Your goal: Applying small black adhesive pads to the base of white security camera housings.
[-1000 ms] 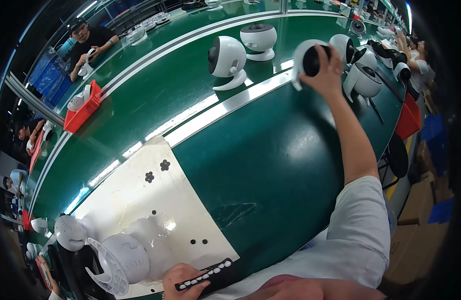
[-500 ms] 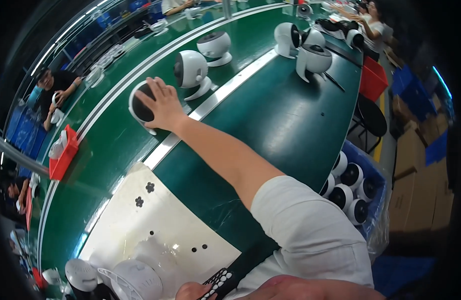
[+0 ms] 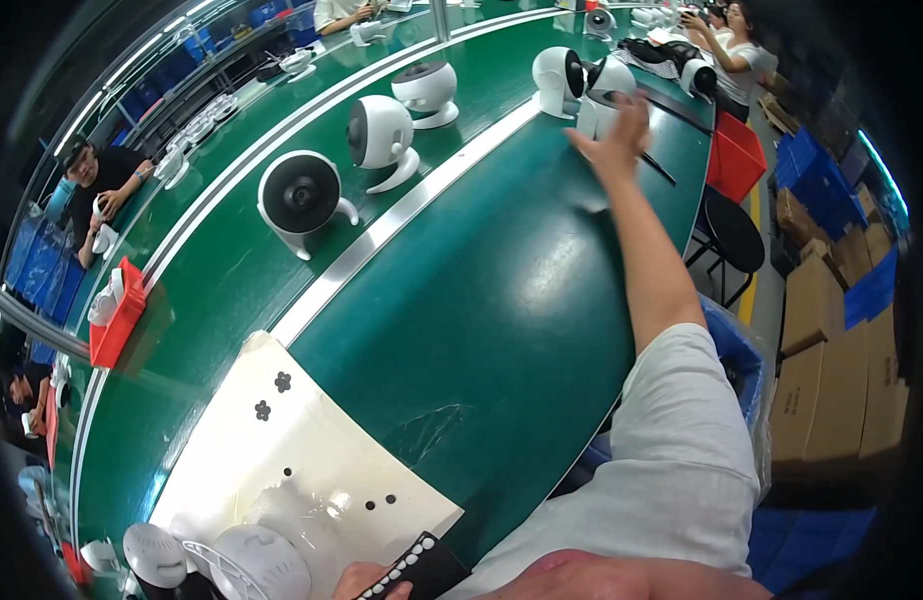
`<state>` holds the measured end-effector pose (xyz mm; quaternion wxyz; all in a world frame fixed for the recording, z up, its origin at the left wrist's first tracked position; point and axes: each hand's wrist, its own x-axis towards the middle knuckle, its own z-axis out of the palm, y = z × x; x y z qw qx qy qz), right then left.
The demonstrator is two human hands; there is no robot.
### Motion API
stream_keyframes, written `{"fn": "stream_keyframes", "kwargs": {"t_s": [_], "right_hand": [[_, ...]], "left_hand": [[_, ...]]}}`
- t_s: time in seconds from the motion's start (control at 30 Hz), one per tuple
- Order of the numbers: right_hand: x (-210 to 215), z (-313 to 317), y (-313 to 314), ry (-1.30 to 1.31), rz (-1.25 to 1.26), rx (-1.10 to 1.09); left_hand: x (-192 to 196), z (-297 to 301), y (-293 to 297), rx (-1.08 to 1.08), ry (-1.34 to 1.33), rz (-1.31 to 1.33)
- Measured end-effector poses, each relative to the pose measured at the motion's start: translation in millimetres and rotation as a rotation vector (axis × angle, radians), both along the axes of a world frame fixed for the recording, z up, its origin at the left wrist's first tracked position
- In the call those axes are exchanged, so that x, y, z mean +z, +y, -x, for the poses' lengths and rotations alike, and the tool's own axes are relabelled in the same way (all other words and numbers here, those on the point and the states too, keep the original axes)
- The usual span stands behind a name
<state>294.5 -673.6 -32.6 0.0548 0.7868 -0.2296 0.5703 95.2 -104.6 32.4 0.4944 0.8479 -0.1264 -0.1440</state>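
My right hand (image 3: 619, 145) is stretched far out over the green bench, thumb and fingers apart and slightly blurred. It overlaps a white unit (image 3: 595, 118); whether it touches that unit I cannot tell. At the lower edge, my left hand (image 3: 359, 580) grips a black strip with white round dots (image 3: 406, 572). A white fan-like unit with a round black front (image 3: 301, 192) stands on the green belt. Beyond it are two more such units (image 3: 381, 140) (image 3: 426, 88). Another white unit (image 3: 556, 82) stands by the belt's edge near my right hand.
A pale sheet (image 3: 331, 440) with black flower-shaped and round pieces lies nearby. White fan parts (image 3: 266, 565) sit at the lower left. A red bin (image 3: 118, 315) stands left, another red bin (image 3: 733, 158) right. A stool (image 3: 731, 235) and cartons (image 3: 811, 385) are at the right. Co-workers (image 3: 106, 180) sit across.
My right hand has left the nearest unit on the belt and swung right to the white unit on the bench. The released unit now faces me more, its black front visible.
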Motion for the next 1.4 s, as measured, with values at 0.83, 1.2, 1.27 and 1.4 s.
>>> {"fn": "stream_keyframes", "kwargs": {"t_s": [0.83,1.2,1.27,1.4], "right_hand": [[44.4,3.0,201.5,-0.175,-0.982,1.586],[-1.0,-128.2,373.1,0.003,-0.485,1.108],[-2.5,-133.3,363.7,0.129,-0.569,1.044],[-8.8,-120.6,364.7,0.185,-0.482,0.948]], "left_hand": [[-13.7,29.9,0.5,0.067,-0.31,0.163],[-20.1,64.9,59.2,0.01,-0.499,0.182],[-19.1,75.6,69.8,0.069,-0.509,0.15],[-25.4,84.4,77.0,0.25,-0.525,0.156]]}}
